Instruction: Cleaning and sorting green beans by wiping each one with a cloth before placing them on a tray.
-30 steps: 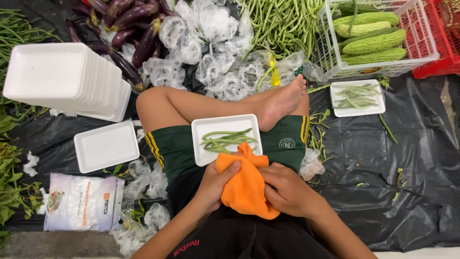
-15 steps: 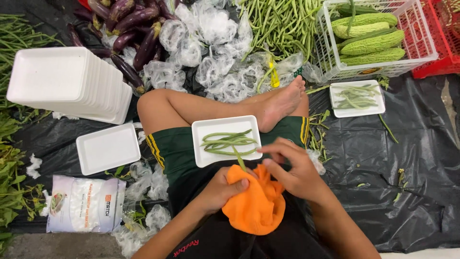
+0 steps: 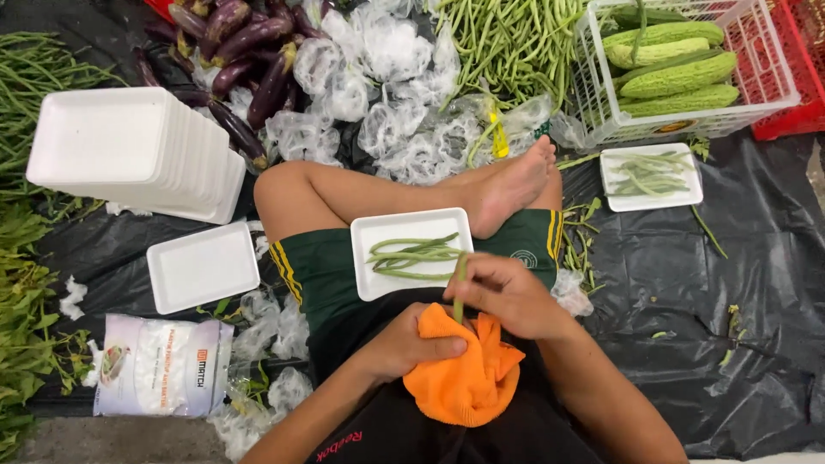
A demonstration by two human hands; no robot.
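Note:
I sit cross-legged with a white foam tray (image 3: 382, 232) resting on my lap; several green beans (image 3: 412, 255) lie in it. My left hand (image 3: 404, 344) grips an orange cloth (image 3: 468, 382) just below the tray. My right hand (image 3: 507, 292) pinches one green bean (image 3: 459, 288) upright, its lower end tucked into the cloth and its tip reaching the tray's near edge.
A stack of white foam trays (image 3: 129, 150) and a single empty one (image 3: 202, 266) lie at the left. Eggplants (image 3: 236, 51), crumpled clear wrap (image 3: 387, 94), a bean pile (image 3: 507, 43), a white basket of bitter gourds (image 3: 679, 69), a filled tray (image 3: 650, 176) and a plastic bag (image 3: 163, 365) surround me on black sheeting.
My right hand came off the cloth and now holds a single bean upright above it. The cloth has slid lower on my lap, still in my left hand.

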